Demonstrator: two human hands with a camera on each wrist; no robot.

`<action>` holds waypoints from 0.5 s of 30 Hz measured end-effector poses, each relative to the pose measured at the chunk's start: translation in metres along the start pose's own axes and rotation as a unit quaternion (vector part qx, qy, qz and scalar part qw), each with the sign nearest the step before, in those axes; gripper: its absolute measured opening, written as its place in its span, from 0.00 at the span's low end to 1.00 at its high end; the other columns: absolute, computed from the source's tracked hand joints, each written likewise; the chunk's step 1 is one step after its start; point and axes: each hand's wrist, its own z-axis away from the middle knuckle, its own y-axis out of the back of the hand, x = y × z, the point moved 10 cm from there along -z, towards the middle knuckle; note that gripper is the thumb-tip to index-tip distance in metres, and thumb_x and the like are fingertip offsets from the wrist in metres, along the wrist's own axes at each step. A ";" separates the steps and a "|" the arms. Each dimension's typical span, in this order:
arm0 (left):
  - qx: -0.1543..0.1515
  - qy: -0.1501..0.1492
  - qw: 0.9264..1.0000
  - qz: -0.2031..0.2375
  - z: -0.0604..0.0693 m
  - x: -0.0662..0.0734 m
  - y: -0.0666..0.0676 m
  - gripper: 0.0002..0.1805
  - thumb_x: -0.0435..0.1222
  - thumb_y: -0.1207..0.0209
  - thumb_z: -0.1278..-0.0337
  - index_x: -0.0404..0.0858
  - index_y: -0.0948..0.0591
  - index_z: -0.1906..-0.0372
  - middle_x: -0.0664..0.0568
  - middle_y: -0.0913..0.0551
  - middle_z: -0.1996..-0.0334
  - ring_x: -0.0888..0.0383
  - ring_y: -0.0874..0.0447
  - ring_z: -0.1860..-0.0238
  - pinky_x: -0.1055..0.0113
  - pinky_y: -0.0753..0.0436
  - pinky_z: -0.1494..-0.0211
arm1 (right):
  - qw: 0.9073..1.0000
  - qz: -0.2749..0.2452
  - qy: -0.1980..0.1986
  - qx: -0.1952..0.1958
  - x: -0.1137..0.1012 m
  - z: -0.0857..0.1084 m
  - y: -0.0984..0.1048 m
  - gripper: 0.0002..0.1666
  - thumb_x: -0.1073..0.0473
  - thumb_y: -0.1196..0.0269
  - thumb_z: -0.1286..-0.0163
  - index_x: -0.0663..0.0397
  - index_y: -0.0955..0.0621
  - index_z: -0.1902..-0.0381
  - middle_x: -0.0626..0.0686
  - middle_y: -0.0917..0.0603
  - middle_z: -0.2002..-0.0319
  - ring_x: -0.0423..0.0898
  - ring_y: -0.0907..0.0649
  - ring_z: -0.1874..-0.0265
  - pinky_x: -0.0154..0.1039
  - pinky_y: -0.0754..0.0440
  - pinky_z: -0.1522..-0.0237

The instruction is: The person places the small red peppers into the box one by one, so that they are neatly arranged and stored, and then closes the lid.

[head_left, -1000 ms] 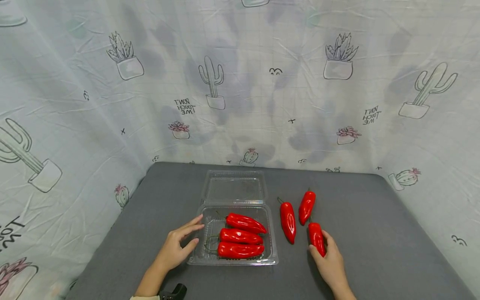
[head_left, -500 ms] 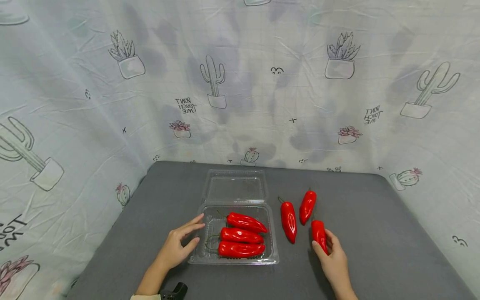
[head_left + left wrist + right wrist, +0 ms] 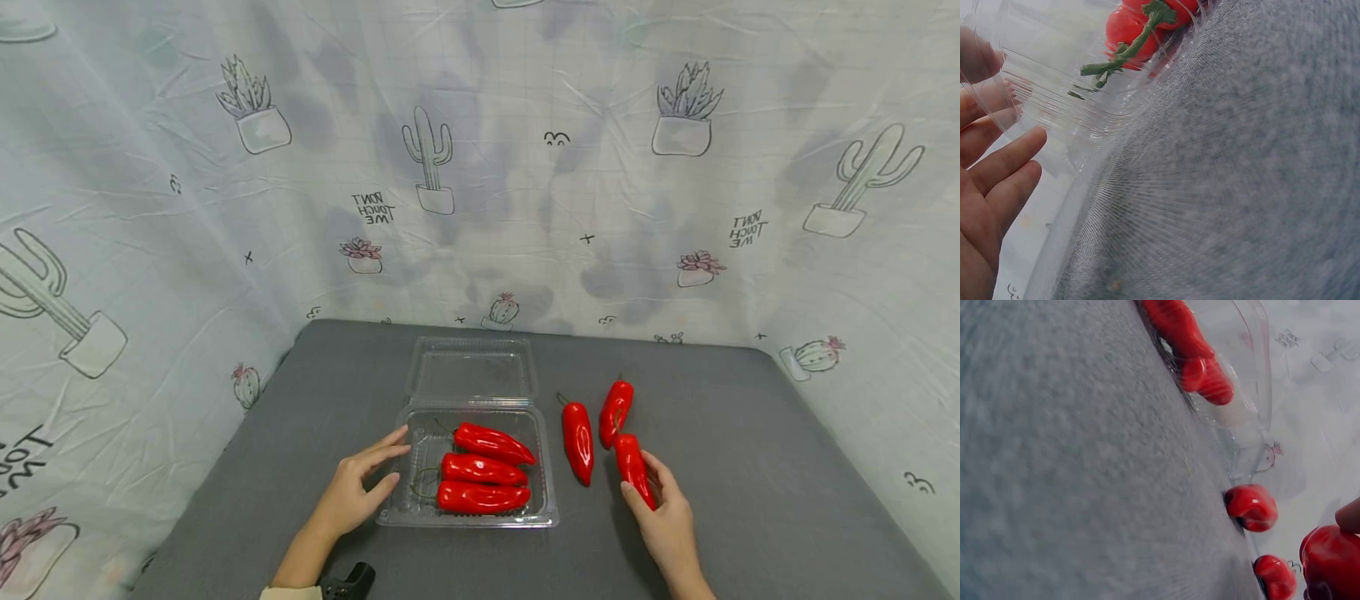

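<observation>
My right hand (image 3: 666, 512) grips a red chili pepper (image 3: 632, 469) by its lower end, thumb on one side and fingers on the other. In the right wrist view this pepper (image 3: 1333, 565) looks raised off the table. Two more red peppers lie just beyond it, one to the left (image 3: 577, 442) and one behind (image 3: 616, 412). A clear plastic clamshell box (image 3: 546, 500) stands with its lid folded back. Several red peppers (image 3: 483, 497) lie side by side in it. At the box's left wall is my left hand (image 3: 351, 496), with its fingers extended against the plastic.
The box's clear lid (image 3: 472, 371) lies flat behind it on the grey tabletop (image 3: 330, 392). A pale cloth (image 3: 495, 167) printed with cacti hangs around the table's back and sides. A black strap device (image 3: 351, 582) sits on the left wrist.
The pepper in my right hand first shifted slightly right, then swung back left, its stem now overlapping the pepper behind. My left hand and the box have stayed in place.
</observation>
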 end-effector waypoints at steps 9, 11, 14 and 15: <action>-0.004 0.000 1.000 0.003 0.000 -0.002 -0.001 0.18 0.21 0.38 0.51 0.29 0.20 0.51 0.32 0.25 0.41 0.34 0.24 0.45 0.51 0.19 0.52 | 0.998 -0.039 0.046 -0.008 -0.019 0.004 -0.007 0.33 0.63 0.34 0.39 0.60 0.31 0.37 0.58 0.24 0.43 0.30 0.24 0.58 0.22 0.21 0.63; -0.003 0.001 1.000 0.003 0.000 -0.002 -0.001 0.18 0.21 0.38 0.51 0.29 0.20 0.51 0.32 0.25 0.41 0.34 0.25 0.45 0.52 0.19 0.52 | 0.996 -0.056 0.064 -0.011 -0.025 0.004 -0.008 0.33 0.64 0.33 0.40 0.60 0.30 0.37 0.59 0.24 0.43 0.27 0.24 0.58 0.21 0.22 0.63; -0.003 0.004 1.000 0.004 0.001 -0.003 -0.001 0.18 0.21 0.38 0.51 0.29 0.20 0.51 0.33 0.26 0.41 0.34 0.25 0.44 0.51 0.19 0.51 | 0.993 -0.079 0.087 -0.013 -0.034 0.004 -0.010 0.33 0.66 0.33 0.40 0.60 0.30 0.37 0.57 0.24 0.44 0.26 0.24 0.57 0.20 0.21 0.62; -0.003 0.004 1.000 0.004 0.001 -0.003 -0.001 0.18 0.22 0.38 0.51 0.29 0.20 0.51 0.33 0.26 0.41 0.34 0.25 0.44 0.50 0.19 0.52 | 0.992 -0.090 0.093 -0.012 -0.037 0.004 -0.011 0.33 0.67 0.34 0.41 0.60 0.30 0.37 0.57 0.24 0.44 0.27 0.23 0.57 0.20 0.21 0.62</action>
